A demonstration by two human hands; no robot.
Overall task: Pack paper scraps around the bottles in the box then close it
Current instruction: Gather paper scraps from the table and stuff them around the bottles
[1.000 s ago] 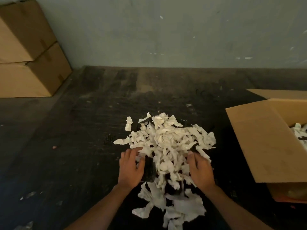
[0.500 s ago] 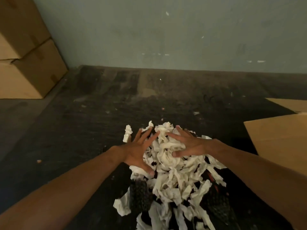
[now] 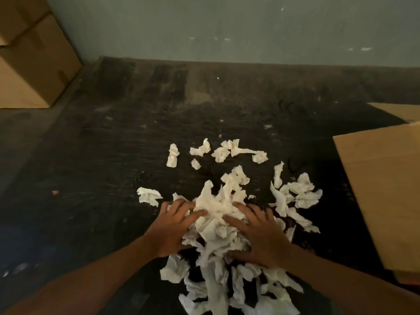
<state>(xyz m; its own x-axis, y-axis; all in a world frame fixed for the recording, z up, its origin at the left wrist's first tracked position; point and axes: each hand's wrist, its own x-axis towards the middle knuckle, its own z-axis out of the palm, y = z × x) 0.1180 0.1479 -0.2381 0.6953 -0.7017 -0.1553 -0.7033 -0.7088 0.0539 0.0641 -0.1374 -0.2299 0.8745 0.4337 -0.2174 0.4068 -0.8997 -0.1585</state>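
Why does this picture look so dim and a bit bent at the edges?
Head view: low, dull light leaves the dark floor murky; the white crumpled paper scraps stand out brightest; the wide lens bows the brown cardboard box flap and the forearms at the edges; both hands look slightly soft.

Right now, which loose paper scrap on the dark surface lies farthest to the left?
The crumpled scrap just beyond the left hand; it lies alone at the left edge, while the other strays sit farther right.
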